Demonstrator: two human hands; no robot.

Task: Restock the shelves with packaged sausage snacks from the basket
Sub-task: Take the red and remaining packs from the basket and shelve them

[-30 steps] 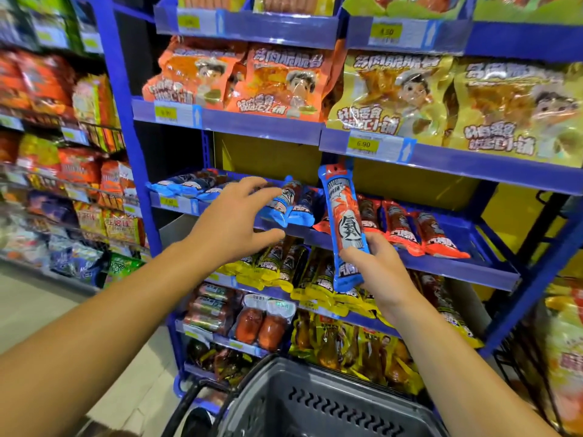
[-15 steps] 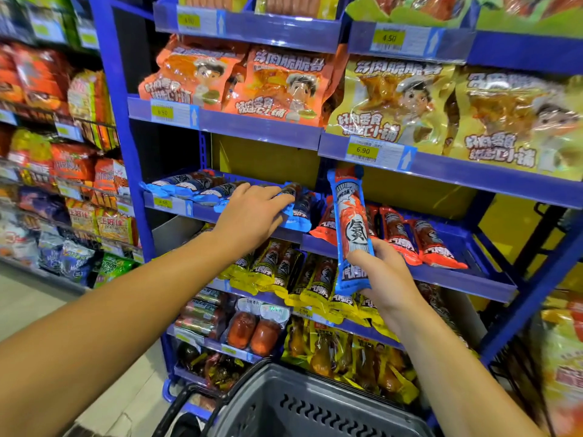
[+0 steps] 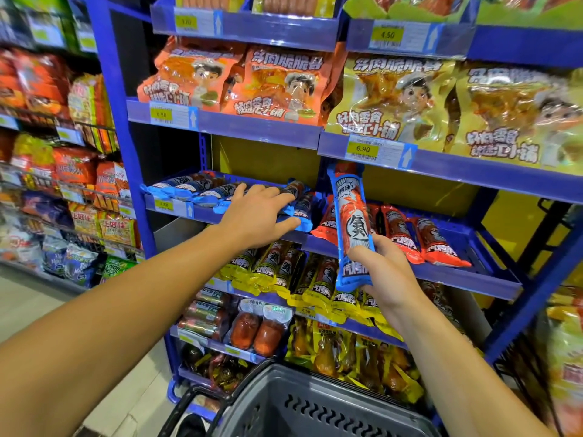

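Observation:
My right hand grips a long blue-edged sausage pack by its lower end and holds it upright in front of the middle shelf. My left hand lies with spread fingers on the row of blue sausage packs on the blue shelf tray, touching the rightmost blue pack. Red sausage packs lie on the tray to the right. The grey basket sits below at the bottom edge; its contents are hidden.
Yellow sausage packs fill the shelf below the hands. Large orange snack bags and yellow snack bags stand on the shelf above. Another snack rack stands to the left. Pale floor shows at lower left.
My left hand has reached further in and settled flat on the blue packs. My right hand has kept the upright pack nearly in place.

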